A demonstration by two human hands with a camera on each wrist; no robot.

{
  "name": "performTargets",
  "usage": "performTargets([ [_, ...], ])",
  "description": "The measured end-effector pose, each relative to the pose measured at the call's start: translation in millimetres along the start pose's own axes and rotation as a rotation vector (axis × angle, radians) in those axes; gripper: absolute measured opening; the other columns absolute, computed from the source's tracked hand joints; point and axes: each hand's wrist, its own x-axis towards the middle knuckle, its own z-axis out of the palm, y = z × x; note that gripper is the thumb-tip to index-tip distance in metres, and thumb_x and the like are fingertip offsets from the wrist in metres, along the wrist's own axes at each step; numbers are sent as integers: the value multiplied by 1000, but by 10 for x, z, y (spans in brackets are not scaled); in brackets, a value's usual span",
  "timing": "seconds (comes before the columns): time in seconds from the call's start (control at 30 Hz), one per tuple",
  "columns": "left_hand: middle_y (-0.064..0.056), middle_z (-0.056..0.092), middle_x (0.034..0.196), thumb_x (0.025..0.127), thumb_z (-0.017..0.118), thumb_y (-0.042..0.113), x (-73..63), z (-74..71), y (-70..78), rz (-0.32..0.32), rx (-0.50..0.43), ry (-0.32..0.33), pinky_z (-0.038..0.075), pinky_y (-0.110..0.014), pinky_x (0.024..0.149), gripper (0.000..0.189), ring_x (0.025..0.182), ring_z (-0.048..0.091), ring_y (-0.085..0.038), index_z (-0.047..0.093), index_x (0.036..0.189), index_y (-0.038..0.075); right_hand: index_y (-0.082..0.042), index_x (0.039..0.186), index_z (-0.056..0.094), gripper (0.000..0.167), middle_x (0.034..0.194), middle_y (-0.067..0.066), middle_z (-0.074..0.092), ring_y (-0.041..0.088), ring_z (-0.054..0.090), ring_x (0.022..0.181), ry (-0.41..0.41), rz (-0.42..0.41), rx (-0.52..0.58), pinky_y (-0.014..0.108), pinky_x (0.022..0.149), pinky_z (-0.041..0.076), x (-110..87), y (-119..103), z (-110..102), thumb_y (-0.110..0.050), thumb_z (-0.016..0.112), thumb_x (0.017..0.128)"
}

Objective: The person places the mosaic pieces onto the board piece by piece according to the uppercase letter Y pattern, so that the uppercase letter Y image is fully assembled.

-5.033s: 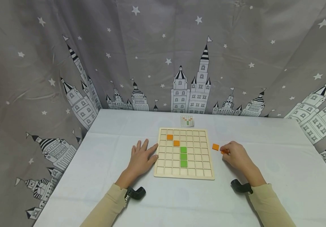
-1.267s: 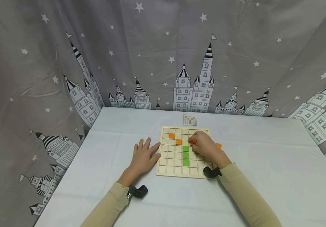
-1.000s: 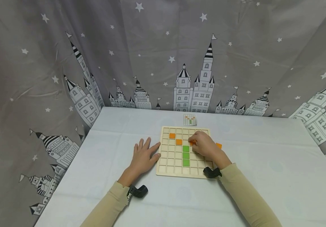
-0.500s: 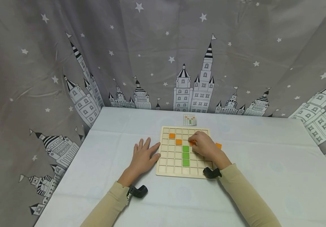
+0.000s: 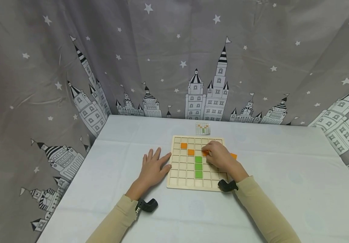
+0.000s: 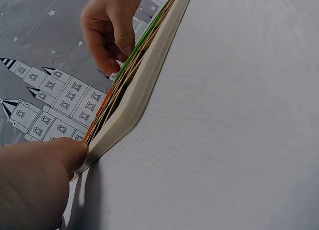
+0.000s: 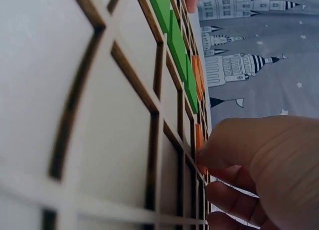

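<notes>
My right hand (image 5: 218, 155) is over the right half of a pale wooden grid board (image 5: 180, 182), its fingers bent and pinching an orange square tile (image 5: 205, 153) at a cell up and to the right of the green column. In the right wrist view the thumb lies against that orange tile (image 7: 200, 135), and the fingers partly hide it. Two more orange tiles sit in cells on a diagonal, the lower one (image 5: 191, 152) near the top green tile (image 5: 198, 159) of three stacked in a column. My left hand (image 5: 153, 169) has spread fingers, with thumb and index fingertip at the board's left edge.
Behind the board lies a small card (image 5: 203, 128) printed with a coloured grid pattern. One loose orange tile (image 5: 234, 156) lies on the white cloth just right of the board, partly behind the right wrist. A grey castle-print curtain (image 5: 162, 60) hangs at the back.
Since five seconds ago my right hand has carried an orange tile leftward from the cloth onto the board. Over the last second the hands have stayed in place.
</notes>
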Motion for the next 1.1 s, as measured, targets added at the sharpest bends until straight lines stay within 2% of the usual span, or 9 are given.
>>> performTargets([
  [0.17, -27, 31, 164, 100, 59, 36, -5, 1, 3, 7, 4, 8, 12, -74, 120, 51, 153, 16, -56, 57, 147, 18, 0, 122, 73, 40, 118, 18, 71, 34, 66, 112, 21, -7, -3, 48, 99, 54, -33, 35, -43, 5, 60, 84],
  [0.47, -27, 32, 163, 100, 58, 36, -5, 9, -4, 8, 7, 11, 12, -74, 120, 51, 153, 17, -56, 57, 147, 17, 2, 119, 74, 33, 115, 18, 72, 35, 66, 109, 52, -3, -6, 50, 99, 53, -147, 134, -101, 1, 65, 87],
  [0.83, -27, 31, 164, 100, 58, 37, -6, 6, 1, 9, 10, 8, 12, -74, 120, 51, 153, 16, -56, 57, 147, 17, 2, 117, 74, 37, 110, 19, 71, 35, 67, 103, 71, 73, -23, 50, 94, 54, -334, 302, -188, 4, 64, 81],
  [0.97, -27, 30, 164, 100, 59, 38, 4, 7, -5, 4, 15, 5, 11, -74, 120, 52, 154, 15, -55, 56, 148, 18, 3, 117, 74, 39, 109, 19, 71, 30, 65, 93, 77, 98, -26, 44, 83, 54, -387, 360, -227, 5, 64, 79],
  [1.1, -26, 30, 164, 100, 59, 39, 12, 8, -10, 3, 13, 6, 11, -75, 120, 53, 154, 15, -55, 56, 148, 18, 4, 116, 74, 38, 107, 19, 71, 24, 56, 83, 84, 116, -34, 38, 74, 45, -438, 426, -264, 5, 66, 78],
])
